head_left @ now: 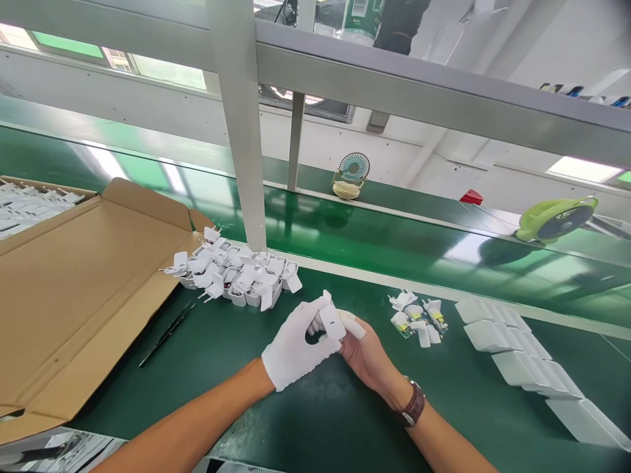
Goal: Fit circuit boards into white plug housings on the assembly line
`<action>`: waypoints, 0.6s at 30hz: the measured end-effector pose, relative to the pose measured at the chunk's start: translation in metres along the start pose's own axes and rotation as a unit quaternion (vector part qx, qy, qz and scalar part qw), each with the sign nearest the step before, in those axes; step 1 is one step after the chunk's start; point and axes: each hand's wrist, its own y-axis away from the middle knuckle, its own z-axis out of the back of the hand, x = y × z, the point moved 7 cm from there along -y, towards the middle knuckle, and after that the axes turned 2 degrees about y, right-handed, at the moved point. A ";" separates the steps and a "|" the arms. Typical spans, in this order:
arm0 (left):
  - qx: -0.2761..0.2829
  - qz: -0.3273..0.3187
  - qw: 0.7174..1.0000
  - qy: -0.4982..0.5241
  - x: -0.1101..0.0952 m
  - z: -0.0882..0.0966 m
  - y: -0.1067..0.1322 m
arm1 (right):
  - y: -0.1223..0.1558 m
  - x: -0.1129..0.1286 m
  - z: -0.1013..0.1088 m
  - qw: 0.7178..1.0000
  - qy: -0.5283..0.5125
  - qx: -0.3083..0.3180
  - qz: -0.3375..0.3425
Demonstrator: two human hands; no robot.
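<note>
My left hand, in a white glove, and my bare right hand, with white finger cots and a wristwatch, meet over the green mat. Both hands are closed on one small white charger housing, held between the fingertips. Just beyond my hands lies a heap of white charger shells and plug parts. To the right of my right hand sits a small cluster of circuit boards and white parts.
An open cardboard box with spread flaps fills the left side. Black tweezers lie beside its flap. A row of white chargers runs along the right. A green conveyor belt, a frame post and two small fans stand behind.
</note>
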 end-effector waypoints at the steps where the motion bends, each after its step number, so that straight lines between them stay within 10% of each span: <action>1: 0.003 0.001 1.000 0.000 -0.001 0.000 -0.001 | 0.000 -0.002 0.001 1.000 -0.006 0.000 -0.002; 18: -0.003 0.082 0.995 0.053 0.021 -0.005 0.003 | 0.003 -0.007 0.005 0.997 -0.079 0.016 -0.013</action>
